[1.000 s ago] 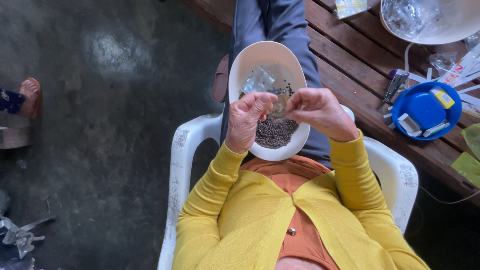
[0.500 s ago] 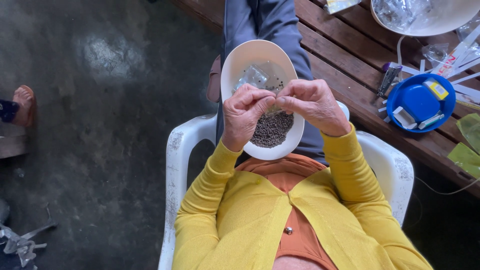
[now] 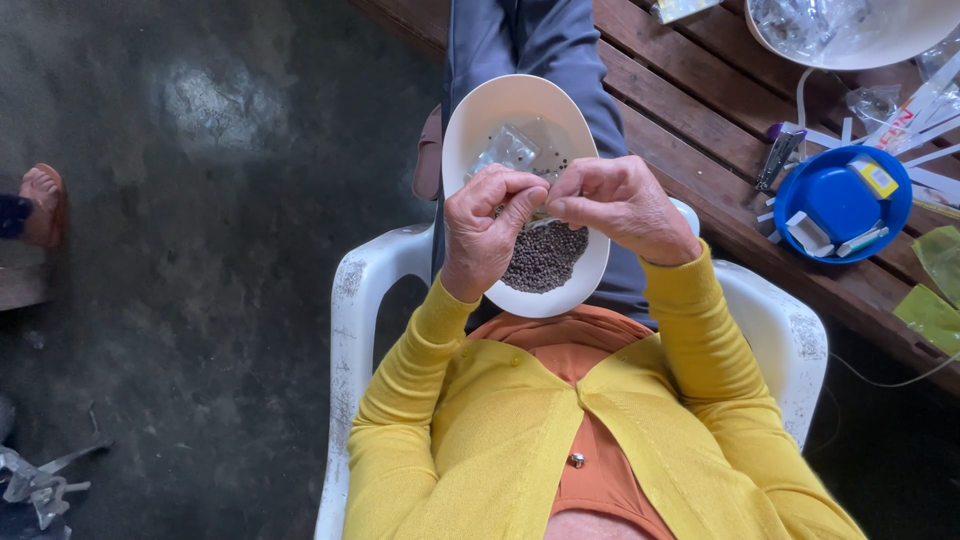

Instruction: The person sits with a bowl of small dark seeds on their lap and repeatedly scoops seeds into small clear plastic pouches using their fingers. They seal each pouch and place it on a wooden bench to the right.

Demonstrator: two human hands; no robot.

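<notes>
At the centre of the frame a bowl [image 3: 470, 130] rests on the person's lap, with a heap of small seeds [image 3: 545, 258] in its lower part and a small clear bag [image 3: 508, 150] in its upper part. The left hand [image 3: 490, 232] and right hand [image 3: 622, 205] meet over the bowl, just above the seeds. The chair [image 3: 352, 330] frames the person below. The bench [image 3: 690, 90] runs along the upper right, carrying a round lid [image 3: 842, 204] holding small packets, and a large dish [image 3: 900, 45] at the top edge. A foot [image 3: 42, 205] lies at the left edge on the floor [image 3: 200, 300].
</notes>
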